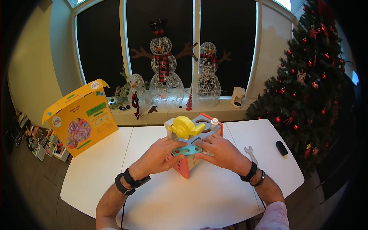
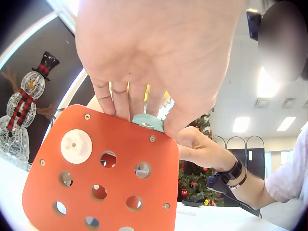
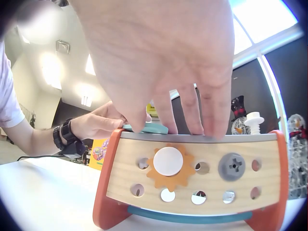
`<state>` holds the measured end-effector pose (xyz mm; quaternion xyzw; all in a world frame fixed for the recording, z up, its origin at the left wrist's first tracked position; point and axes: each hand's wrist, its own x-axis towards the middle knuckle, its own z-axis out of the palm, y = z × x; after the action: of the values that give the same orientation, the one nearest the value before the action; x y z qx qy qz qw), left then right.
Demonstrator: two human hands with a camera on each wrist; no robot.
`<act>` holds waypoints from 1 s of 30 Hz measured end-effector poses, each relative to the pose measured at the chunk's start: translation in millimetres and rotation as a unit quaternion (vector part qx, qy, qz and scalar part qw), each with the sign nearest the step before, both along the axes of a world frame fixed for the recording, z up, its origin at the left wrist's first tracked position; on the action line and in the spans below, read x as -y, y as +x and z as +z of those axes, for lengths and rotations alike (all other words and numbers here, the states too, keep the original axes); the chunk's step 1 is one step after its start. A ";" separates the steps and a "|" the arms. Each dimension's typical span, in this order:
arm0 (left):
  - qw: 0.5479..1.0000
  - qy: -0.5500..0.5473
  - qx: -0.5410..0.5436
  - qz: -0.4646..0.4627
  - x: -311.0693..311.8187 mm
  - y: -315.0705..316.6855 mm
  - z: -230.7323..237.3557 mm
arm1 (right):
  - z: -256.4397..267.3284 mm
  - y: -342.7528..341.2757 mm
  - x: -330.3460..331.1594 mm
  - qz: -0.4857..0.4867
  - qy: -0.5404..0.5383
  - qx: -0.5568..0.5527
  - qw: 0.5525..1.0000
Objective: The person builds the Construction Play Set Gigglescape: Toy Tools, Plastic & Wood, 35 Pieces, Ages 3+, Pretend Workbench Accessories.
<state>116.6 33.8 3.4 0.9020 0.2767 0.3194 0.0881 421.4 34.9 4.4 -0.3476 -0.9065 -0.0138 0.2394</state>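
A teal strip with holes (image 1: 186, 150) lies on the top of a toy workbench box, near its front edge. My left hand (image 1: 163, 152) pinches the strip's left end between thumb and fingers. At its other end my right hand (image 1: 220, 152) holds it the same way. A yellow piece (image 1: 184, 127) stands on the top behind the hands, beside a white screw (image 1: 214, 121). In the left wrist view the box's orange end panel (image 2: 120, 178) shows a white bolt head. An orange gear (image 3: 169, 167) and a grey screw head (image 3: 232, 166) sit on the wooden side in the right wrist view.
A grey toy wrench (image 1: 250, 154) and a black object (image 1: 281, 148) lie on the right of the white table (image 1: 153, 207). A yellow box (image 1: 82, 119) stands at the back left. Beyond the table are a ledge with wire snowmen and a decorated tree (image 1: 303, 80).
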 end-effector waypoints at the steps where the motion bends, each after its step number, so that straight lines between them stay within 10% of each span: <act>1: 1.000 -0.021 0.002 0.008 2.2 0.2 2.5 | -0.8 -0.1 0.2 -0.002 0.006 0.004 1.000; 30: 0.999 -0.034 0.023 0.015 -0.9 -3.0 -2.5 | 3.5 -7.2 0.7 -0.032 -0.014 0.002 0.999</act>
<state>113.6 34.6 0.9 0.8869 0.2985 0.3314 0.1203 414.2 34.1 7.8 -0.3798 -0.8954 -0.0094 0.2322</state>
